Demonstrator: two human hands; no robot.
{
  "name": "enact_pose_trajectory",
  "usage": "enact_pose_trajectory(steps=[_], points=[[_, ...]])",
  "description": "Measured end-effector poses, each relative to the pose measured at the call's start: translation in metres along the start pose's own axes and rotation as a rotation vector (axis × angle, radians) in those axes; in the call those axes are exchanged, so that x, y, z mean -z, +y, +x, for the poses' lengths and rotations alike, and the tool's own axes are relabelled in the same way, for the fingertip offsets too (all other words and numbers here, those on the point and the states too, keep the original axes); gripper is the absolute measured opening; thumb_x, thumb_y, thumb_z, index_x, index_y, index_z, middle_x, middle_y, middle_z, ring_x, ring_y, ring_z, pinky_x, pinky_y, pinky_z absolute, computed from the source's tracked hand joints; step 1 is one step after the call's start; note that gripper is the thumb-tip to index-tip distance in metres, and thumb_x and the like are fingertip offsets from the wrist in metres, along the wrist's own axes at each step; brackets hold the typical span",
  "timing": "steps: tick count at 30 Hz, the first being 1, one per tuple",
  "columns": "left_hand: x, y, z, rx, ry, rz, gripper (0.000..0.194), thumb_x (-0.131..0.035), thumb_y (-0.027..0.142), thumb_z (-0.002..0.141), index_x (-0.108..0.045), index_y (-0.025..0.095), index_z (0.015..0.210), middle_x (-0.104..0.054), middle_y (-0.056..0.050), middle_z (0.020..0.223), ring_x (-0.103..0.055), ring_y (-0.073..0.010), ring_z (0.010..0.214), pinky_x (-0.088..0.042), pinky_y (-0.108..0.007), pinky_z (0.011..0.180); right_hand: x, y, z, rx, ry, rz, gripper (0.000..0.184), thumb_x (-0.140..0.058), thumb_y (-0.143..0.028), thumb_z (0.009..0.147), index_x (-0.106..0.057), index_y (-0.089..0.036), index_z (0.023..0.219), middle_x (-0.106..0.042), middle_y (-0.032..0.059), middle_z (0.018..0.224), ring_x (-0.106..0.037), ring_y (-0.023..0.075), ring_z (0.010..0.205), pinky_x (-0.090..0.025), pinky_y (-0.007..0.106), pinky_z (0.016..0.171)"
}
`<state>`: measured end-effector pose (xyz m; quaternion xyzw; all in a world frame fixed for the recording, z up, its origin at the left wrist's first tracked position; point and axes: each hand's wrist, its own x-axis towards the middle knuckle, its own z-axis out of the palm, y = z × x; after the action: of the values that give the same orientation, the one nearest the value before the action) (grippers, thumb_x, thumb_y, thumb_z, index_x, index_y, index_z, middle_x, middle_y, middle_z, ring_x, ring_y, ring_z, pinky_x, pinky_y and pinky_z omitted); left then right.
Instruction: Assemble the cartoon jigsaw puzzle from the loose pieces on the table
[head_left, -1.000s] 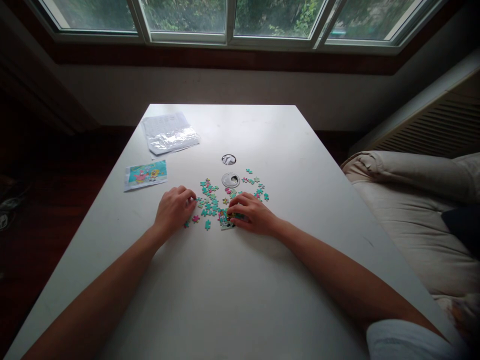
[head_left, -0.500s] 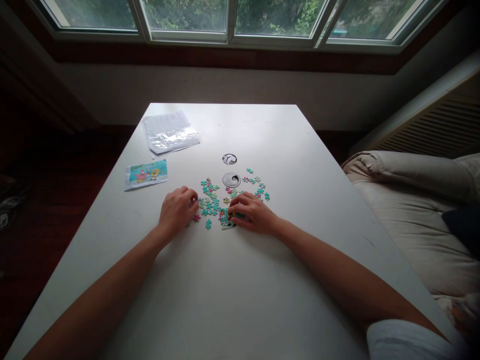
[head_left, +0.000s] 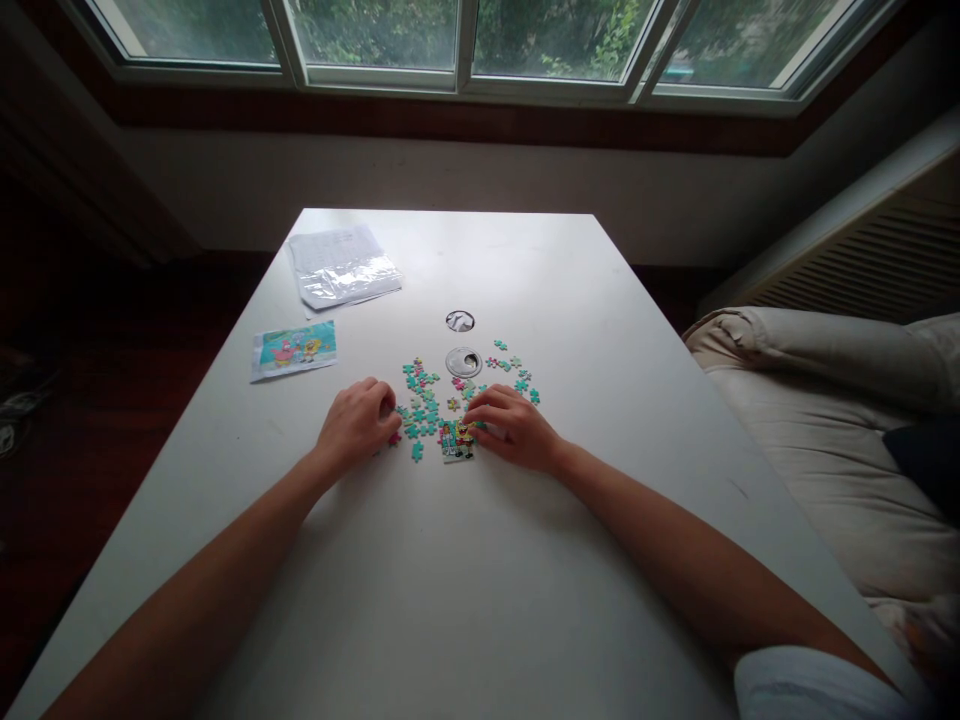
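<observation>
Head view: the joined puzzle section [head_left: 454, 446] lies on the tabletop [head_left: 465, 570], the right hand [head_left: 519, 428] curved at its right edge, probably steadying it, the left hand [head_left: 355, 422] bunched beside loose pieces [head_left: 425, 411]; whether either pinches one, I cannot tell. Since half a second ago, the right hand has drawn back, baring more of the section.

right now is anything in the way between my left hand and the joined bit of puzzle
Yes, loose puzzle pieces lie on the table between your left hand and the joined section. Nothing taller is visible there; your right hand is on the section's other side.
</observation>
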<state>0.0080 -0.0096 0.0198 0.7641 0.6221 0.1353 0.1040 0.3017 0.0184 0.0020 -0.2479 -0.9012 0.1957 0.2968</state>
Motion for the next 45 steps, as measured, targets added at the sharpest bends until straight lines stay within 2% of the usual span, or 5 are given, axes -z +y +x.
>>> enact_pose_trajectory(steps=[6,15,19,25,45], points=[[-0.003,-0.006,-0.004,-0.052,0.029,-0.005,0.017,-0.055,0.019,0.083,-0.064,0.024,0.096,-0.062,-0.003,0.088,-0.059,-0.022,0.085,-0.042,-0.035,0.08,0.014,0.017,-0.003,-0.192,0.284,-0.058,0.017,-0.056,-0.03,0.098,-0.069,-0.024,0.089,-0.071,0.0064,0.091,-0.063,0.0231,0.089,-0.049,0.042,0.086],[-0.011,-0.013,-0.008,-0.109,0.083,-0.045,0.019,-0.057,0.03,0.093,-0.071,0.028,0.106,-0.063,-0.003,0.094,-0.06,-0.0215,0.091,-0.043,-0.034,0.084,0.051,0.064,-0.015,-0.503,0.459,-0.216,0.021,-0.054,-0.032,0.094,-0.07,-0.021,0.087,-0.071,0.0066,0.091,-0.063,0.0232,0.086,-0.05,0.039,0.083],[-0.012,-0.013,-0.008,-0.097,0.085,-0.055,0.019,-0.057,0.03,0.093,-0.072,0.028,0.105,-0.063,-0.004,0.095,-0.06,-0.0214,0.091,-0.043,-0.034,0.084,0.061,0.087,-0.025,-0.644,0.301,-0.212,0.018,-0.057,-0.03,0.089,-0.073,-0.021,0.089,-0.071,0.0049,0.089,-0.061,0.0205,0.077,-0.049,0.037,0.077],[-0.012,-0.012,-0.008,-0.053,0.08,-0.081,0.019,-0.058,0.033,0.093,-0.072,0.027,0.103,-0.064,-0.004,0.095,-0.06,-0.0218,0.092,-0.044,-0.035,0.085,0.061,0.088,-0.025,-0.547,0.158,-0.209,0.017,-0.062,-0.032,0.087,-0.076,-0.022,0.092,-0.064,0.0057,0.086,-0.057,0.0219,0.082,-0.048,0.039,0.079],[-0.009,-0.009,-0.008,-0.018,0.116,-0.043,0.015,-0.057,0.032,0.093,-0.069,0.025,0.097,-0.063,-0.004,0.096,-0.058,-0.0229,0.092,-0.044,-0.036,0.086,0.054,0.083,-0.023,-0.462,0.073,-0.25,0.016,-0.067,-0.029,0.088,-0.074,-0.025,0.101,-0.061,0.0068,0.093,-0.055,0.0251,0.092,-0.047,0.042,0.087]])
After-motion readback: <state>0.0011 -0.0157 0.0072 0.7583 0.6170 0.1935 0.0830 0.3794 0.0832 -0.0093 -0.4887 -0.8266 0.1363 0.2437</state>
